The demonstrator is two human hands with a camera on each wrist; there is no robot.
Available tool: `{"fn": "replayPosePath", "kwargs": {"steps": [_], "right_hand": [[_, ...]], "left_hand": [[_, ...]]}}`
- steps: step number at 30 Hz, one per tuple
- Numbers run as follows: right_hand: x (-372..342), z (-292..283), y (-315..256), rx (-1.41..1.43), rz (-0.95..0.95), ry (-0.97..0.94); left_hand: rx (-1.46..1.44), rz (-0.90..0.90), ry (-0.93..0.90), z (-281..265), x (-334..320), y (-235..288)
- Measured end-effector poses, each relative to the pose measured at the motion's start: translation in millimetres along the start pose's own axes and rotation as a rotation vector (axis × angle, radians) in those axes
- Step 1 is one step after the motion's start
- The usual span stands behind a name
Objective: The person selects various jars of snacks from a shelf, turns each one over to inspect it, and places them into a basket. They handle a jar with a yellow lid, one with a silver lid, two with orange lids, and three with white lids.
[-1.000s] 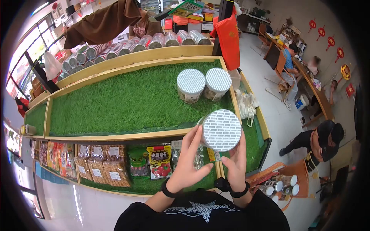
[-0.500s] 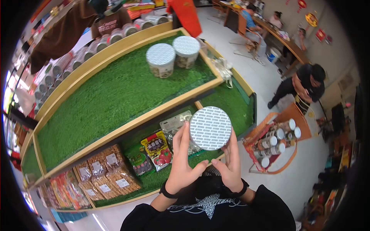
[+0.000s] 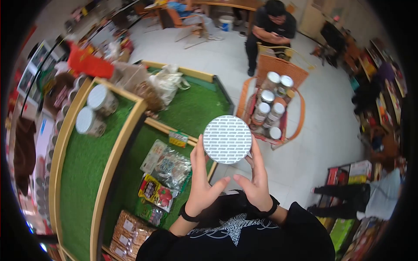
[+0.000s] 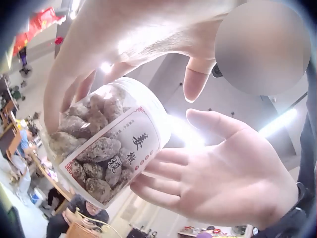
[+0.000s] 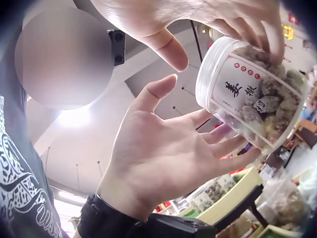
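Observation:
Between my two hands, in front of my chest, is a clear plastic jar (image 3: pixel 227 139) with a patterned grey-white lid. Wrinkled brown preserved fruit fills it, behind a white label (image 4: pixel 131 139) with Chinese characters. My left hand (image 3: pixel 203 182) holds one side with its fingers along the wall. On the opposite side, the fingers of my right hand (image 3: pixel 257 185) hold the jar. Both thumbs stick out toward each other, off the jar. In the right wrist view the jar (image 5: pixel 250 94) tilts, its fruit showing through the wall.
Two similar jars stand on the grass-lined display shelf (image 3: pixel 76 187) at left. Packaged snacks (image 3: pixel 163 198) lie on the lower tier. Ahead to the right, a wicker cart (image 3: pixel 285 69) carries several jars, with a person (image 3: pixel 272 32) seated behind it. Another person (image 3: pixel 379 195) stands at right.
My view has turned right, so the shelf has swung to the left and the wicker cart is now ahead. My hands keep holding the jar, which has come away from over the shelf.

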State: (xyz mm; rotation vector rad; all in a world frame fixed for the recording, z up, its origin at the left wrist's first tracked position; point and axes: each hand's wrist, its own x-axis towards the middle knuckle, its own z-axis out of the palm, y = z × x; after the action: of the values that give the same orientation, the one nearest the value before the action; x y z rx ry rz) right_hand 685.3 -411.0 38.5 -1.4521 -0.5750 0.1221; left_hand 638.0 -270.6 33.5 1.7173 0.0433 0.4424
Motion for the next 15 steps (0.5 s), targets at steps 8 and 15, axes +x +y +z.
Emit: {"fn": "replayPosePath", "kwargs": {"steps": [8,15], "right_hand": [[-40.2,-138.3,4.9,-0.311,-0.031,0.328],[-74.1,-235.0,15.7,-0.255,0.043,0.472]], "left_hand": [[-0.312,-0.122,-0.293,152.8,26.1,5.0],[-0.596,-0.441,-0.407,266.3,31.3,8.4]]}}
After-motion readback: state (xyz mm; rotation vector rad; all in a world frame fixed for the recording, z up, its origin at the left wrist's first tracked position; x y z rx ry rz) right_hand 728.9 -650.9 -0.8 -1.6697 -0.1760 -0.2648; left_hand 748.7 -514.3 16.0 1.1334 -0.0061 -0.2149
